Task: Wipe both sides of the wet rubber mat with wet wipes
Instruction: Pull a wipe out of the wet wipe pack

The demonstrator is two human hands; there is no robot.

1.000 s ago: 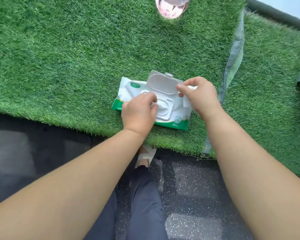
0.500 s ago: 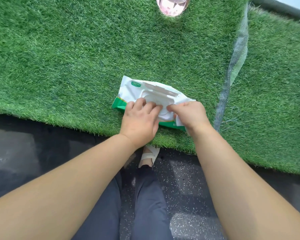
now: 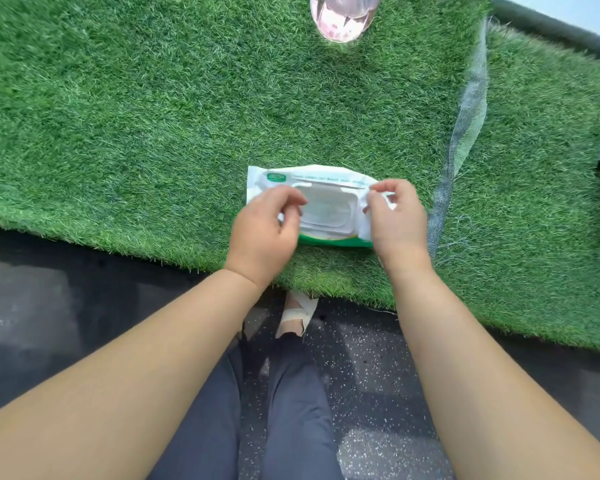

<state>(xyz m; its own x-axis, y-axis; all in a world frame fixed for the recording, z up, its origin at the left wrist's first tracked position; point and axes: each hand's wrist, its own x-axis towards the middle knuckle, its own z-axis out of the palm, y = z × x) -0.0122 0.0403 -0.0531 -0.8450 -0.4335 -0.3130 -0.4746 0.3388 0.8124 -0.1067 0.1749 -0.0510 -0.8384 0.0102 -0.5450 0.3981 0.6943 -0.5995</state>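
A white and green pack of wet wipes [image 3: 326, 181] lies on the artificial grass [image 3: 153, 116] near its front edge, with its flip lid [image 3: 329, 209] down. My left hand [image 3: 264, 230] hovers over the pack's left end, its fingers loosely curled with nothing clearly held. At the pack's right end, my right hand [image 3: 395, 220] pinches a small white wipe [image 3: 390, 202] between thumb and fingers. A dark speckled mat [image 3: 378, 368] with wet-looking patches covers the floor below the grass.
A clear pink container [image 3: 343, 19] stands on the grass at the top. A grey mesh seam [image 3: 465, 126] runs down the grass on the right. My legs and a sandalled foot [image 3: 297, 317] are over the dark mat.
The pack's lid was open a second ago and both hands pressed it down. Now the hands have moved apart to the pack's ends, the right one still with the wipe.
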